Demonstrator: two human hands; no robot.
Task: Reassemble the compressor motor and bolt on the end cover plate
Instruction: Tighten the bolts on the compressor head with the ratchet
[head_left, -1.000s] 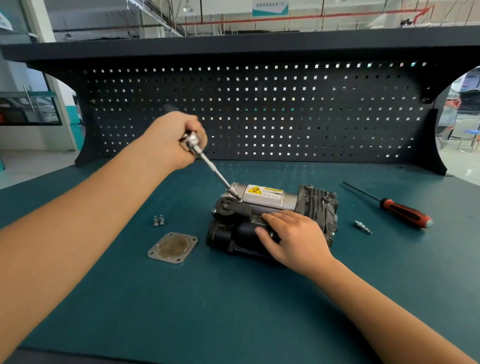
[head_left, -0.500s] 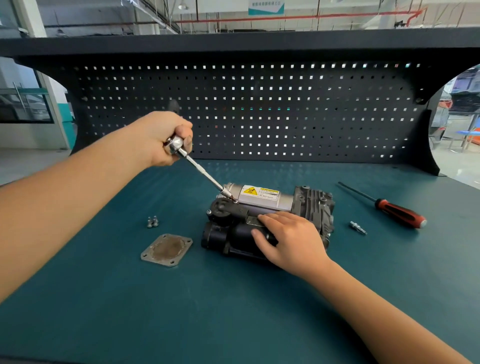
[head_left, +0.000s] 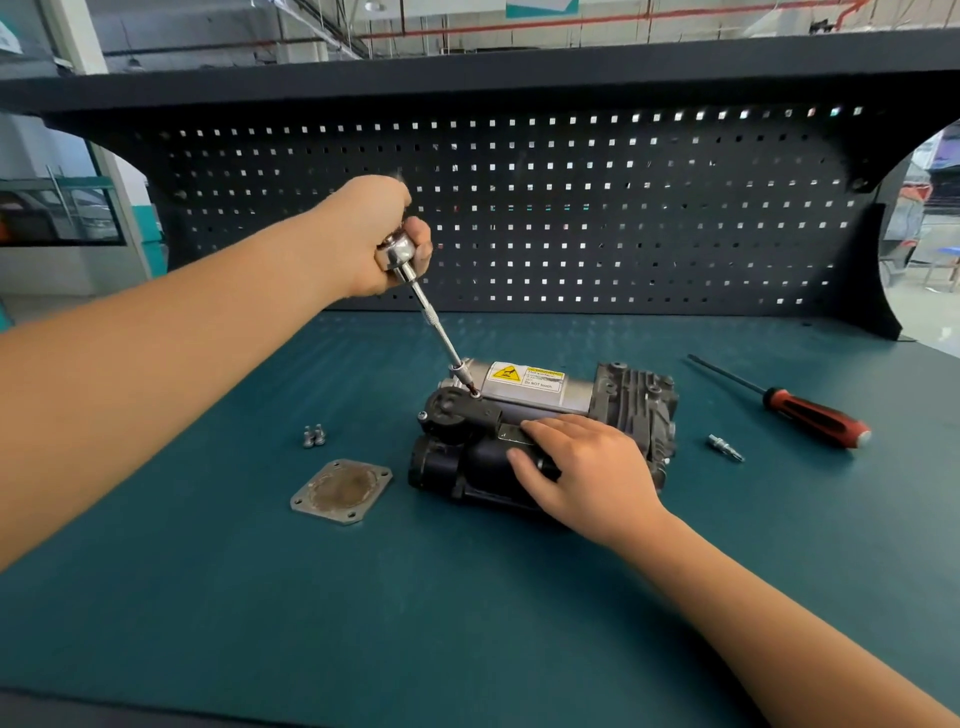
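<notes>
The compressor (head_left: 524, 415) lies on the teal bench top, black motor housing at the front, silver cylinder with a yellow warning label behind. My left hand (head_left: 363, 239) grips the head of a chrome ratchet (head_left: 400, 254) above it; the ratchet's extension bar (head_left: 441, 338) slants down to a bolt (head_left: 474, 395) on the compressor's left end. My right hand (head_left: 582, 467) rests on top of the black housing and holds it down with loosely bent fingers. The square metal end cover plate (head_left: 342, 491) lies flat to the compressor's left. Two loose bolts (head_left: 314, 435) sit behind the plate.
A red-handled screwdriver (head_left: 810, 413) lies at the right of the bench (head_left: 467, 623), with a small metal fitting (head_left: 725, 447) in front of it. A dark pegboard (head_left: 571, 208) stands along the back edge, under a shelf.
My left hand has swung the ratchet head to the right, so the extension bar stands steeper over the bolt. My right hand stays on the housing.
</notes>
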